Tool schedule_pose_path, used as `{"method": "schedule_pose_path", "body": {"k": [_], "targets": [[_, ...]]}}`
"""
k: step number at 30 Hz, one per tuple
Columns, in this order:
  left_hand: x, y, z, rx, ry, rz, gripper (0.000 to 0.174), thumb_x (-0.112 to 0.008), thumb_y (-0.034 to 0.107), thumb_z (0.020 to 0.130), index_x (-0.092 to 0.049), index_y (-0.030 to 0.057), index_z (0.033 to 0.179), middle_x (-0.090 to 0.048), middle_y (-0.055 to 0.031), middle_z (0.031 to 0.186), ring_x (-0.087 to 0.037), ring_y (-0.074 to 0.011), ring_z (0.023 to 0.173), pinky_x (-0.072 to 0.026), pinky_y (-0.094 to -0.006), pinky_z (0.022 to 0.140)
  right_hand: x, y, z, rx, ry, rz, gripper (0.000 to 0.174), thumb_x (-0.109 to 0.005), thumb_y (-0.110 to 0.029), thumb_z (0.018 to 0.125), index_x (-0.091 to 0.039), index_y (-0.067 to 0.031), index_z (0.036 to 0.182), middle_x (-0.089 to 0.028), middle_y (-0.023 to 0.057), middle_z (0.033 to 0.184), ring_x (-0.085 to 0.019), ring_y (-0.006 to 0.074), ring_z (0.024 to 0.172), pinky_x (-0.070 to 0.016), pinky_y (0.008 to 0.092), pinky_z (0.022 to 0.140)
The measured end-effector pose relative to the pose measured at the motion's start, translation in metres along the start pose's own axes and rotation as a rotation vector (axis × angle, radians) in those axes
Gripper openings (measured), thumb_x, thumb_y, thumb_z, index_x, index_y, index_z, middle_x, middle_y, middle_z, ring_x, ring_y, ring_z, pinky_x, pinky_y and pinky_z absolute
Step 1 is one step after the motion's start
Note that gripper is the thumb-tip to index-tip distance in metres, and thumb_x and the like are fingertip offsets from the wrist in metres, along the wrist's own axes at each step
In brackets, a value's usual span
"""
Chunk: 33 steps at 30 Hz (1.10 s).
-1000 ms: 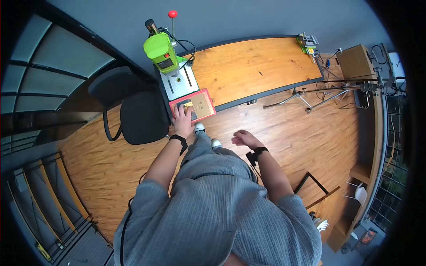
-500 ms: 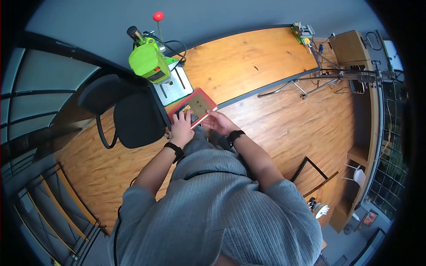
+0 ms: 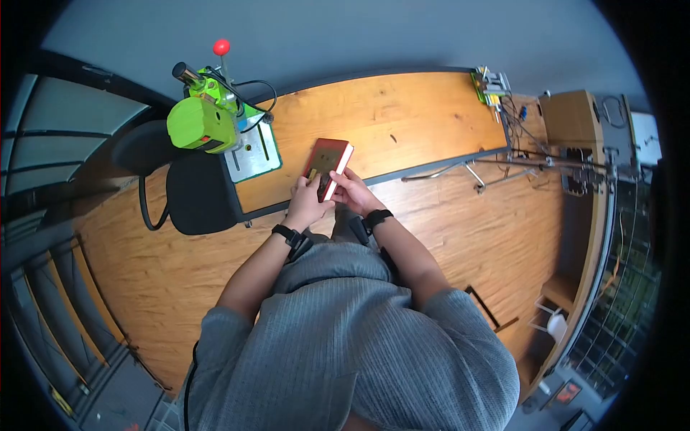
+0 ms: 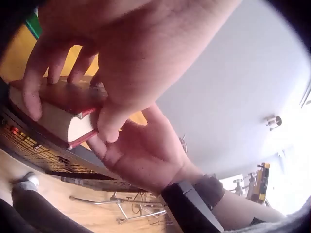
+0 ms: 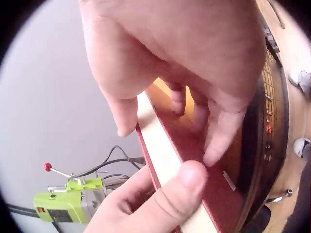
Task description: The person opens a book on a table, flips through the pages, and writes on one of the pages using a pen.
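Observation:
A thick red hardcover book [image 3: 328, 159] with a dark panel on its cover is held tilted over the table's front edge in the head view. My left hand [image 3: 307, 205] grips its near left part, with the fingers over the cover. On the near right, my right hand [image 3: 353, 194] holds the page-edge side, thumb on top. The left wrist view shows the book's cream pages [image 4: 80, 128] between the red covers, with the left thumb at the corner. In the right wrist view, the right fingers and thumb straddle the book [image 5: 182, 141].
A wooden table [image 3: 402, 122] with a dark edge runs along the wall. The green drill press [image 3: 205, 122] stands at its left end, beside a black chair [image 3: 205, 197]. A small vise-like device [image 3: 492, 86] sits at the far right end.
The book lay at the table's left corner under my left hand; it has moved right and turned. My right hand has come in from the right and now grips it too.

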<state>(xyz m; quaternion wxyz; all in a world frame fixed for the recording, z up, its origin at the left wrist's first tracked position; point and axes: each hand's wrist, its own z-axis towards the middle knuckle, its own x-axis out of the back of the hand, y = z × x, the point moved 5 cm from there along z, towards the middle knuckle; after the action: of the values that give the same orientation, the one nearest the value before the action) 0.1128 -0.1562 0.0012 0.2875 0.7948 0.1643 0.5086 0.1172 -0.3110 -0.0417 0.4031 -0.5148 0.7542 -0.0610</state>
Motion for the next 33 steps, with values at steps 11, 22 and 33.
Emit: {"method": "schedule_pose_path", "body": {"k": [11, 22, 33], "targets": [[-0.055, 0.056, 0.064, 0.169, 0.371, -0.246, 0.051, -0.063, 0.020, 0.103, -0.053, 0.0019, 0.149, -0.058, -0.0191, 0.116, -0.069, -0.0323, 0.097, -0.0632, -0.0404, 0.078, 0.084, -0.085, 0.028, -0.015, -0.007, -0.245, 0.038, -0.060, -0.032, 0.107, -0.061, -0.0041, 0.133, -0.071, 0.0059, 0.112, -0.067, 0.0141, 0.103, -0.0545, 0.0307, 0.091], [-0.051, 0.027, 0.023, 0.636, 0.318, -0.998, 0.034, -0.043, 0.026, 0.113, -0.059, 0.0062, 0.135, -0.071, -0.0076, 0.117, -0.071, -0.0167, 0.087, -0.0630, -0.0301, 0.069, 0.175, -0.090, 0.045, 0.069, 0.180, -0.533, 0.042, -0.058, -0.020, 0.104, -0.051, 0.0041, 0.139, -0.068, 0.0155, 0.121, -0.065, 0.0215, 0.109, -0.0515, 0.0342, 0.095], [-0.050, -0.017, 0.009, 0.838, 0.312, -1.345, 0.035, -0.045, 0.032, 0.113, -0.052, 0.0106, 0.140, -0.065, -0.0098, 0.126, -0.067, -0.0242, 0.109, -0.0609, -0.0411, 0.090, 0.184, -0.097, 0.045, 0.309, 0.282, -1.148, 0.036, -0.058, -0.018, 0.097, -0.066, -0.0005, 0.128, -0.073, 0.0245, 0.115, -0.071, 0.0366, 0.110, -0.0543, 0.0421, 0.096]]}}
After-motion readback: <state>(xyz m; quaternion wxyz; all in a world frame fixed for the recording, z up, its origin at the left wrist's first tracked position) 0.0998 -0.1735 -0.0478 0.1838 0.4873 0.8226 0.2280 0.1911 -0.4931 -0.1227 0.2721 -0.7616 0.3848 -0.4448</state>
